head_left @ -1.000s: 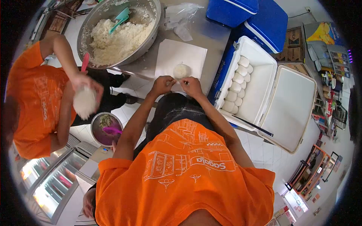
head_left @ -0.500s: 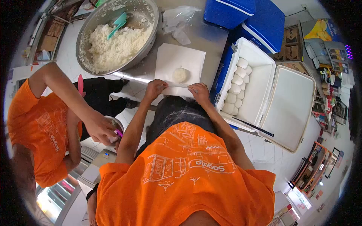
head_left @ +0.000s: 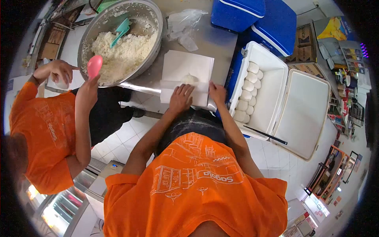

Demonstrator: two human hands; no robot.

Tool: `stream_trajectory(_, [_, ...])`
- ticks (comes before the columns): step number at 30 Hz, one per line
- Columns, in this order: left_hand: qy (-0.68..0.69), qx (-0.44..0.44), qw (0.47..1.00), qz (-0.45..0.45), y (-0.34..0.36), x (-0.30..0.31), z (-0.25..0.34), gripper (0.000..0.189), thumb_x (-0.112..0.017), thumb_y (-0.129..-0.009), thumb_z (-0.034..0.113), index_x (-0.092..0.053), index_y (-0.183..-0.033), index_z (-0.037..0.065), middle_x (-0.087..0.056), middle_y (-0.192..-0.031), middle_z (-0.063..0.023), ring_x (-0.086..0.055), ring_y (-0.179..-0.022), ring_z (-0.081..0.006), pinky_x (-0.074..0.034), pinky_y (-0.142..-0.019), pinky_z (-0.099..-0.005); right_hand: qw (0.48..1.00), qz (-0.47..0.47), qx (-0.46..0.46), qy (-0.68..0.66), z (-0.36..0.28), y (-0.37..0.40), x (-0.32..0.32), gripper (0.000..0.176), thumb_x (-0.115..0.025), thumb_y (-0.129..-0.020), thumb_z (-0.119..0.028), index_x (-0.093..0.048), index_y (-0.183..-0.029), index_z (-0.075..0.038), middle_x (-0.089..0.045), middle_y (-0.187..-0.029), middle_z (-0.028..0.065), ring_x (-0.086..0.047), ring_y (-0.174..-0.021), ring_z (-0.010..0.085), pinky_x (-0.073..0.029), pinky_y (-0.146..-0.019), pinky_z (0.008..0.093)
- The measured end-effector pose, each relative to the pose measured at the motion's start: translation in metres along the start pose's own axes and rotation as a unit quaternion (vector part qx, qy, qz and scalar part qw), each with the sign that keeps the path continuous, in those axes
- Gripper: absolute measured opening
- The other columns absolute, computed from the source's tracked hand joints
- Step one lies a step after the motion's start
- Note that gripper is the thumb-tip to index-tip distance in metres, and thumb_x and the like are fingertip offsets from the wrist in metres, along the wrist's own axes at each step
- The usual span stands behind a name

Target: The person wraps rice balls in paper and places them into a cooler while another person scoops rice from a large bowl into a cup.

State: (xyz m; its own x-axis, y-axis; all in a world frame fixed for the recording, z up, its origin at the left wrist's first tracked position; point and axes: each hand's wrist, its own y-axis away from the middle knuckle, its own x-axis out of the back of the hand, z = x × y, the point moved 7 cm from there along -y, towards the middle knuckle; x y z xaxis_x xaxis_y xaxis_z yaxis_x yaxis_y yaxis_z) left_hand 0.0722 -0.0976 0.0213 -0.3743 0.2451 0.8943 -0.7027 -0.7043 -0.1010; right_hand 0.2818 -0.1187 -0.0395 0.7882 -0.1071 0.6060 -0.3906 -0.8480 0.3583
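A stack of white paper (head_left: 188,63) lies on the metal table, its near edge folded up over a ball of white rice (head_left: 190,78). Only the top of the rice ball shows above the fold. My left hand (head_left: 181,97) rests on the folded paper just in front of the ball, its fingers stretched out. At the paper's right edge is my right hand (head_left: 217,93), fingers closed on the sheet's edge.
A large metal bowl (head_left: 157,51) of rice with a teal scoop (head_left: 121,30) stands at the left. A co-worker holds a pink spoon (head_left: 94,66) beside it. To the right, an open cooler (head_left: 272,79) holds several white wrapped bundles (head_left: 247,90). A plastic bag (head_left: 186,27) lies behind the paper.
The near paper edge has come up over the rice ball. My left hand has moved right onto the fold. The co-worker has raised the pink spoon toward the bowl.
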Motion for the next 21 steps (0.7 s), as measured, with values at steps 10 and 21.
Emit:
stream_trajectory(10, [-0.045, 0.018, 0.998, 0.028, 0.001, 0.008, 0.008, 0.064, -0.062, -0.086, 0.027, -0.042, -0.143, 0.007, -0.046, -0.141, -0.0136, -0.040, -0.134, -0.0337, -0.031, -0.111, -0.0490, 0.976, -0.122, -0.035, -0.179, -0.047, -0.093, -0.015, 0.038, -0.068, -0.080, -0.028, -0.067, -0.105, 0.001, -0.069, -0.095, 0.0146, -0.064, -0.090, 0.0232, -0.051, -0.086, 0.0363])
stream_trajectory(21, [-0.083, 0.067, 0.994, 0.028, -0.023, 0.013, -0.018, 0.041, -0.061, -0.088, 0.016, -0.056, -0.129, 0.018, -0.050, -0.136, -0.0073, -0.044, -0.129, -0.0293, -0.033, -0.104, -0.0490, 0.910, -0.117, 0.312, 0.245, -0.159, -0.086, -0.009, 0.020, -0.068, -0.075, -0.024, -0.072, -0.090, -0.012, -0.070, -0.095, 0.0116, -0.065, -0.091, 0.0333, -0.052, -0.082, 0.0460])
